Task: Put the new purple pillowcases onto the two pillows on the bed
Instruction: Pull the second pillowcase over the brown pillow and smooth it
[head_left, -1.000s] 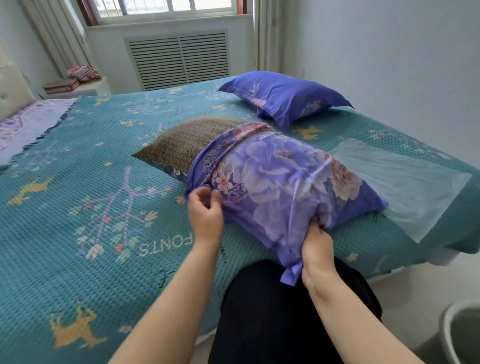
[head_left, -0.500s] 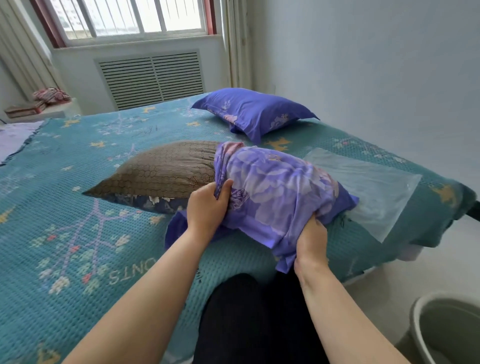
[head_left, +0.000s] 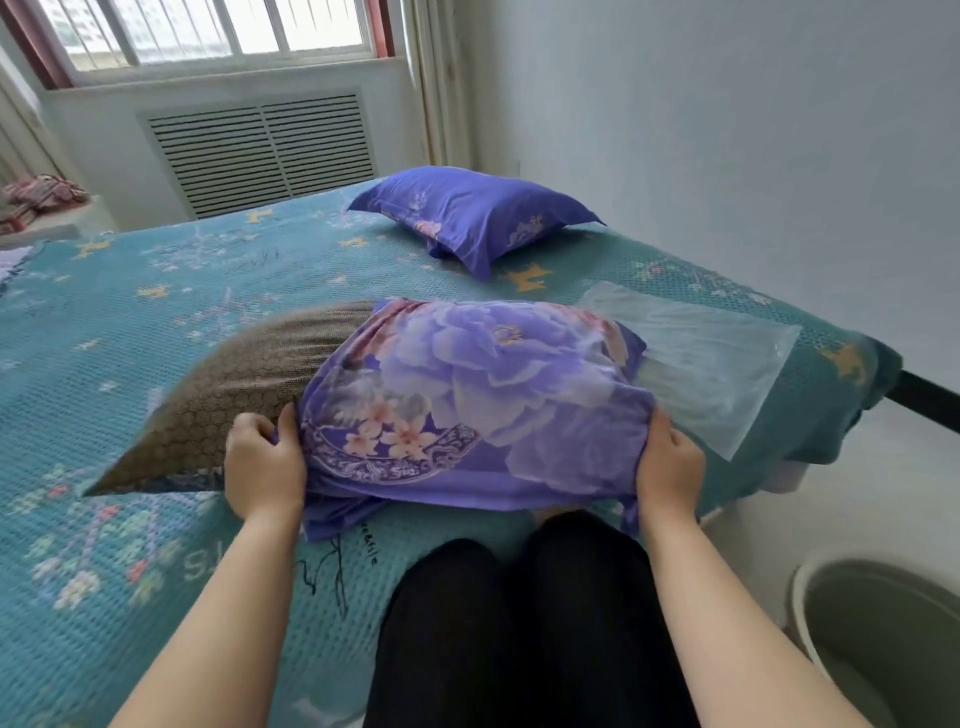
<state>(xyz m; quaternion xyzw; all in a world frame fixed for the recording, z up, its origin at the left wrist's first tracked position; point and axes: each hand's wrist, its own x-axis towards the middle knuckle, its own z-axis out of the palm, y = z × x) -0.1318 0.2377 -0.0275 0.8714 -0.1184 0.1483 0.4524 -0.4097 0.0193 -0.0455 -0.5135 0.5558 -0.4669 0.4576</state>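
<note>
Pillowcase (head_left: 467, 395) hides half the pillow (head_left: 244, 384) — hands' (head_left: 265, 467) fingertips buried.

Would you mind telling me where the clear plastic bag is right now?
In the head view, the plastic bag lies flat on the bedspread at the right, just beyond the half-covered pillow and nearer than the finished pillow.

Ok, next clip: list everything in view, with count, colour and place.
brown pillow: one, brown, mid-bed, half covered
purple pillowcase: one, floral purple, over that pillow's right part
finished pillow: one, purple, far side of bed
plastic bag: one, clear, right of the near pillow
bedspread: one, teal, patterned
bin: one, grey, floor at lower right
vent: one, white, under the window
left hand: grips the pillowcase's left edge
right hand: grips its right end
</note>
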